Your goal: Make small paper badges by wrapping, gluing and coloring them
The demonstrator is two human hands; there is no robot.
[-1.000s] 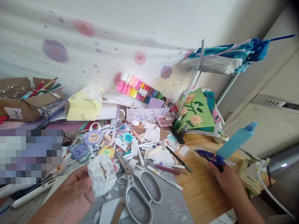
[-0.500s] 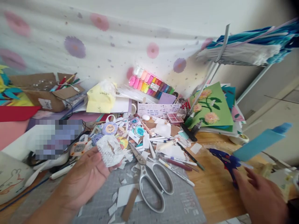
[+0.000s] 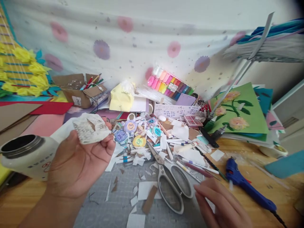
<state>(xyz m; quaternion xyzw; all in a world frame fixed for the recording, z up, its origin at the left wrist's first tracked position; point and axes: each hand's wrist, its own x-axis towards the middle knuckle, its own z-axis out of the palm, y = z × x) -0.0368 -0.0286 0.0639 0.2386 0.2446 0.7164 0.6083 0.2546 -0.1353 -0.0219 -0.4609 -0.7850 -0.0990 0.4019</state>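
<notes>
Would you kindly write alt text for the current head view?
A left hand holds a white textured piece with a slit above a cluttered craft table; the right hand is near metal scissors and a blue glue gun.

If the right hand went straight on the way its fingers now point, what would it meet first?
Probably the scissors, whose handle loop lies just ahead of the right hand. Its height above them is unclear, so it might pass over instead.

Left hand (image 3: pixel 79 161) raised, palm turned up, thumb (image 3: pixel 70 139) and fingers (image 3: pixel 108 145) pinched. Right hand (image 3: pixel 222 204) lower, partly cut off at bottom edge, fingers loosely bent.
</notes>
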